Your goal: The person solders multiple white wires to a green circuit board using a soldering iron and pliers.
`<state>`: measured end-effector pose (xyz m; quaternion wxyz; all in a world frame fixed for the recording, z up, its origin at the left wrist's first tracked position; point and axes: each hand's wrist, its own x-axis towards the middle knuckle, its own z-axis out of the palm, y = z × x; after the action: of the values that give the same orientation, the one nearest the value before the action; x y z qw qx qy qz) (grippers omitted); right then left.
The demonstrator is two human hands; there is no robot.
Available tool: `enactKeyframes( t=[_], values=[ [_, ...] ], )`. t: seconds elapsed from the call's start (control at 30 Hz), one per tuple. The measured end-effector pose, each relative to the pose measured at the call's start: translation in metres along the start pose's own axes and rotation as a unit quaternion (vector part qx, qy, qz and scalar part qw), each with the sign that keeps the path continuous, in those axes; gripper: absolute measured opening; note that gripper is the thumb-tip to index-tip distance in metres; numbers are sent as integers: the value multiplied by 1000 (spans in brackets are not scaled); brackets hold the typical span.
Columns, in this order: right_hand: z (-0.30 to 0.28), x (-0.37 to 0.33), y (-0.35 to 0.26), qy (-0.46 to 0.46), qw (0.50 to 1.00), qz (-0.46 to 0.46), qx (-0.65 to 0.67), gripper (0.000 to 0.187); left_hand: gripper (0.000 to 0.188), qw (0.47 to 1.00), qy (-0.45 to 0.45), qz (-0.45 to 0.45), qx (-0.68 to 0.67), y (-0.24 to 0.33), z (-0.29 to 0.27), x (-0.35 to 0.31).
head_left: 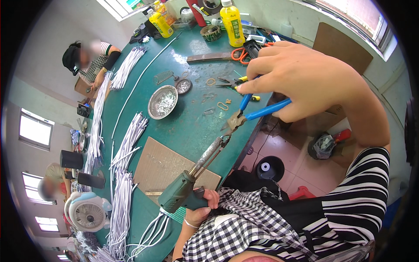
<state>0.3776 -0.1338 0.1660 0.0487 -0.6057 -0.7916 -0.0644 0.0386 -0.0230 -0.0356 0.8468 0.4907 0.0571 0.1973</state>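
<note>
My left hand (pixel 204 208) is closed around the handle of a green pistol-shaped soldering gun (pixel 176 192). Its metal barrel slants up toward the right. Blue-handled pliers (pixel 267 111) are in my right hand (pixel 301 78), with fingers on both handles. The pliers' jaws meet the tip end of the soldering gun; whether they grip it, I cannot tell. Below the barrel a brown board (pixel 170 163) lies on the green table (pixel 192 118). A metal bowl (pixel 163 102) with silvery bits stands beyond, beside a small round dark tin (pixel 183 86).
Bundles of white cables (pixel 124 196) run along the table's left. Near my right hand lie black-jawed pliers (pixel 228 81) and orange-handled scissors (pixel 239 56). A yellow bottle (pixel 232 24) stands at the back. A fan (pixel 88 212) and a co-worker (pixel 89 61) are at left; a black bin (pixel 270 168) stands on the floor.
</note>
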Motion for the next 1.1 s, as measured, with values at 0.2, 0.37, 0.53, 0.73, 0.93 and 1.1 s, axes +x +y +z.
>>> enactKeyframes(
  t=[0.2,0.37,0.53,0.73,0.93,1.1],
  values=[
    [35,-16,-23,177,979,100,-1,48,36,999,34,19,-15,2,1,-2],
    [48,-25,-52,219,968,76,-96,54,37,999,42,16,-21,5,5,-3],
    [54,-24,-55,227,961,41,-155,51,37,999,42,23,-23,6,7,-2],
    [55,-23,-56,227,956,32,-181,50,37,998,51,19,-14,7,9,-5],
    [53,-20,-59,269,942,24,-202,48,37,998,54,25,-11,7,8,-6],
    [51,-17,-62,270,938,10,-217,40,38,998,53,25,-13,7,8,-8]
  ],
)
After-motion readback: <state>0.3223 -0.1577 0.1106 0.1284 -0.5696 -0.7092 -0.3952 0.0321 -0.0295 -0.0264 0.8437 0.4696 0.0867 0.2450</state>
